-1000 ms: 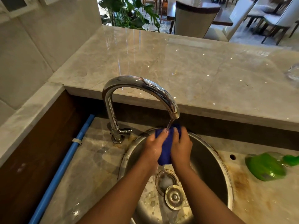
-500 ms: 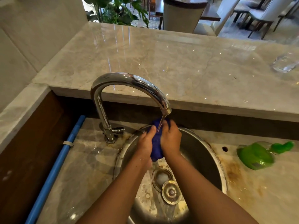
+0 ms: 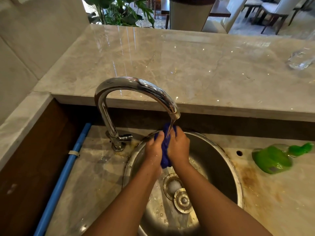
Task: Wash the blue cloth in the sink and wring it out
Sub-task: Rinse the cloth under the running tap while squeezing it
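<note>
A bunched, wet blue cloth (image 3: pixel 165 150) is squeezed between both of my hands over the round steel sink (image 3: pixel 219 160). My left hand (image 3: pixel 153 150) grips its left side, and my right hand (image 3: pixel 179 147) grips its right side. A thin stream of water falls from the spout of the chrome tap (image 3: pixel 136 86) onto the top of the cloth. Most of the cloth is hidden inside my palms; only a middle strip and the top show.
In the sink bottom lie an open drain (image 3: pixel 172 184) and a loose metal strainer lid (image 3: pixel 183 200). A green bottle (image 3: pixel 272 159) lies on the stained counter at the right. A raised marble ledge (image 3: pixel 187 68) runs behind, with a glass (image 3: pixel 300 59) at far right. A blue pipe (image 3: pixel 64 176) runs along the left.
Both hands have pressed closer together on the cloth, which now looks more tightly bunched. The hands stay under the tap's stream.
</note>
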### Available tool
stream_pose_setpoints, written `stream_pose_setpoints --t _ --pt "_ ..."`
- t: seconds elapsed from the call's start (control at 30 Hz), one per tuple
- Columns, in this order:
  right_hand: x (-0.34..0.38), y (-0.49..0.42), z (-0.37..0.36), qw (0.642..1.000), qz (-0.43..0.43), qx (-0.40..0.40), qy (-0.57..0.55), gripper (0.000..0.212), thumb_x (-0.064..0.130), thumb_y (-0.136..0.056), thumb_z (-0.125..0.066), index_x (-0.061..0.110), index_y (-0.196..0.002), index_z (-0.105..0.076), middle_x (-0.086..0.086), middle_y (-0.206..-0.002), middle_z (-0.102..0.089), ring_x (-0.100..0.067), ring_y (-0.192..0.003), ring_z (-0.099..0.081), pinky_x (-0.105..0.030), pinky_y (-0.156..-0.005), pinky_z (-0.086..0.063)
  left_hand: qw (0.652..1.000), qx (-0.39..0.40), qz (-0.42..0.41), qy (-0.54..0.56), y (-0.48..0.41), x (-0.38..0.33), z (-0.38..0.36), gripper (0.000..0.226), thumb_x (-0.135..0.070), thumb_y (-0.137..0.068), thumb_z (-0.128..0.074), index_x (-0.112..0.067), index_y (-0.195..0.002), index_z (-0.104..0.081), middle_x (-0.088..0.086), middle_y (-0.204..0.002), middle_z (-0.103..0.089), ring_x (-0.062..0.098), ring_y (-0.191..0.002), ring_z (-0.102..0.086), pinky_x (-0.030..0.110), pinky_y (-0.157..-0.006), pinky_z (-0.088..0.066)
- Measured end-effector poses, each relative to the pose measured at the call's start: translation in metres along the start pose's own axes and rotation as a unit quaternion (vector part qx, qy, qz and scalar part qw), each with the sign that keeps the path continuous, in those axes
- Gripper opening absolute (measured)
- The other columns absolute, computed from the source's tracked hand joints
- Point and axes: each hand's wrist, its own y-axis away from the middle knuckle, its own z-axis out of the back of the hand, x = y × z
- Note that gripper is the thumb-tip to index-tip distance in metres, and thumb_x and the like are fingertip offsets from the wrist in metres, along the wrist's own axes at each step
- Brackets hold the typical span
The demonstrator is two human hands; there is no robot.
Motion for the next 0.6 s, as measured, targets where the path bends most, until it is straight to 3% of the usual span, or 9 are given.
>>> stream_pose_setpoints --t 0.13,0.2,0.27,0.33,0.4,0.47,0.6 --pt "0.001 0.013 0.002 0.998 -0.034 -0.018 -0.047 0.025 0.021 -0.104 -0.042 0.012 -0.088 -0.059 -0.001 -0.077 -0.063 -0.010 -0.066 -0.059 -0.027 -0.061 -0.043 1.000 0.005 -0.016 -0.011 0.005 -0.009 0.003 0.021 -0.032 -0.097 -0.058 -0.014 -0.106 -0.065 0.010 -0.099 -0.074 0.026 -0.091 -0.071 0.041 -0.081 -0.058" --pt "0.013 0.030 0.008 0.996 0.014 -0.012 -0.089 0.024 0.022 -0.104 -0.044 0.014 -0.087 -0.059 -0.001 -0.075 -0.063 -0.006 -0.061 -0.056 -0.023 -0.056 -0.044 1.000 -0.008 -0.013 0.012 -0.004 -0.020 0.004 0.027 -0.036 -0.095 -0.060 -0.013 -0.110 -0.063 0.011 -0.101 -0.073 0.027 -0.093 -0.071 0.042 -0.082 -0.058" --pt "0.029 0.049 0.014 0.991 0.088 0.018 -0.099 0.022 0.024 -0.103 -0.046 0.015 -0.089 -0.060 0.000 -0.075 -0.064 -0.008 -0.063 -0.058 -0.023 -0.057 -0.045 1.000 0.007 -0.008 0.017 -0.009 -0.025 0.005 0.024 -0.038 -0.095 -0.059 -0.015 -0.103 -0.060 0.007 -0.090 -0.070 0.021 -0.081 -0.070 0.035 -0.072 -0.057" --pt "0.042 0.054 0.013 0.985 0.169 0.032 -0.008 0.024 0.033 -0.101 -0.045 0.016 -0.092 -0.060 0.003 -0.077 -0.063 -0.010 -0.067 -0.057 -0.025 -0.059 -0.044 0.997 0.065 0.016 0.031 -0.004 -0.022 0.002 0.021 -0.035 -0.095 -0.050 -0.017 -0.090 -0.059 0.000 -0.075 -0.062 0.010 -0.065 -0.062 0.025 -0.060 -0.051" --pt "0.046 0.041 0.009 0.973 0.208 0.004 0.101 0.029 0.039 -0.099 -0.042 0.016 -0.095 -0.060 0.003 -0.080 -0.063 -0.010 -0.068 -0.055 -0.026 -0.060 -0.039 0.994 0.074 0.051 0.059 0.006 -0.019 -0.002 0.031 -0.030 -0.098 -0.040 -0.017 -0.082 -0.063 0.001 -0.070 -0.060 0.011 -0.064 -0.061 0.024 -0.062 -0.051" --pt "0.040 0.021 0.008 0.982 0.164 -0.008 0.095 0.028 0.035 -0.102 -0.044 0.014 -0.096 -0.061 -0.001 -0.080 -0.065 -0.013 -0.068 -0.056 -0.028 -0.062 -0.038 0.992 0.063 0.070 0.082 0.008 -0.016 -0.005 0.032 -0.029 -0.101 -0.043 -0.010 -0.088 -0.065 0.009 -0.077 -0.065 0.020 -0.075 -0.065 0.029 -0.072 -0.051" --pt "0.014 -0.004 0.012 1.000 0.003 0.008 -0.017 0.025 0.031 -0.103 -0.044 0.013 -0.096 -0.061 -0.003 -0.081 -0.065 -0.020 -0.072 -0.063 -0.035 -0.064 -0.050 0.999 0.027 0.023 -0.016 0.011 -0.012 -0.004 0.019 -0.033 -0.098 -0.054 -0.018 -0.105 -0.064 0.009 -0.100 -0.072 0.026 -0.092 -0.069 0.042 -0.085 -0.055"
